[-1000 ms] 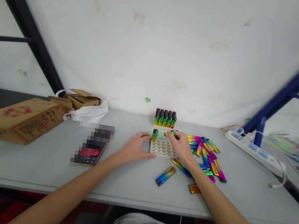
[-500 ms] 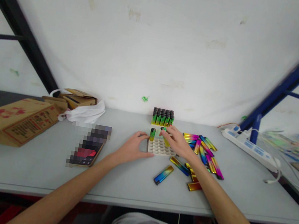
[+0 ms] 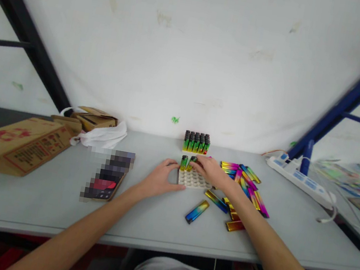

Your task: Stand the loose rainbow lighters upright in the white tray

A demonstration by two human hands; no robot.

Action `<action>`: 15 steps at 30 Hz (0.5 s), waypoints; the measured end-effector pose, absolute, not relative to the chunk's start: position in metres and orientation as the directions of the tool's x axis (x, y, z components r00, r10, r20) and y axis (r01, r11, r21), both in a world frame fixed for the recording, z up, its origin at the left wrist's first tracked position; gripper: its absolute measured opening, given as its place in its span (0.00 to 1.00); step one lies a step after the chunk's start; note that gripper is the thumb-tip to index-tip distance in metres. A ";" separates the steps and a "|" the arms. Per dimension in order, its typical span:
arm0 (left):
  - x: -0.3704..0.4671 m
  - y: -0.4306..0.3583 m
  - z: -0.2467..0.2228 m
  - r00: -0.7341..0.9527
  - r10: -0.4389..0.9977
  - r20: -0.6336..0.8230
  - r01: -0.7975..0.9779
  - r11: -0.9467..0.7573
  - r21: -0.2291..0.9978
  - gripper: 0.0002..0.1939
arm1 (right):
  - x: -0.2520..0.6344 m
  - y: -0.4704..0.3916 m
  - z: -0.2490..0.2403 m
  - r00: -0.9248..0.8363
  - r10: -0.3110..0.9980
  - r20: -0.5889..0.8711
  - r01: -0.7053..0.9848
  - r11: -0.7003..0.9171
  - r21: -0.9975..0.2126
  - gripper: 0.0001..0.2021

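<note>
A white tray with round holes point(image 3: 194, 181) lies on the table between my hands. One green-yellow lighter point(image 3: 184, 163) stands upright at its back left corner. My right hand point(image 3: 207, 167) pinches the top of a second green-yellow lighter point(image 3: 191, 163), upright beside the first one. At the tray's left edge rests my left hand point(image 3: 160, 179), thumb and fingers spread around the corner, with the tray side between them. Behind the tray, several green lighters point(image 3: 196, 143) stand in close rows. Colourful shiny lighters point(image 3: 247, 185) lie scattered to the right, and a blue-gold lighter point(image 3: 197, 211) lies in front.
On the left are a phone point(image 3: 112, 176), a cardboard box point(image 3: 16, 142), a smaller open box point(image 3: 94, 120) and a white bag point(image 3: 106, 135). A white power strip point(image 3: 302, 179) with cables lies at the right, by a blue frame post point(image 3: 306, 156).
My right hand has moved slightly left with its lighter, which was tilted above the tray and now stands upright next to the first lighter. My left hand has stayed in place.
</note>
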State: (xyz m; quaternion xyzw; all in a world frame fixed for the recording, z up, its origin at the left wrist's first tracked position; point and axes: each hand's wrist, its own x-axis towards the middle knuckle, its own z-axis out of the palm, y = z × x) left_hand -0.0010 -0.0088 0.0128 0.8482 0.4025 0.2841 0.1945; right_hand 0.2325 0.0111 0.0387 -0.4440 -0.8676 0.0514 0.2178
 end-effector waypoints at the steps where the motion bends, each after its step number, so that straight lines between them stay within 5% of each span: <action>1: -0.001 -0.009 0.013 0.518 0.792 0.325 0.572 -0.602 0.557 0.33 | 0.232 0.014 0.039 -0.538 0.783 0.312 0.737 0.616 -0.277 0.14; 10: -0.002 -0.006 0.012 0.530 0.788 0.313 0.589 -0.608 0.532 0.34 | 0.276 -0.007 0.070 -0.544 0.792 0.277 0.673 0.609 -0.421 0.15; 15: -0.002 -0.005 0.014 0.525 0.799 0.292 0.611 -0.593 0.525 0.34 | 0.329 -0.041 0.075 -0.517 0.848 0.117 0.773 0.522 -0.361 0.12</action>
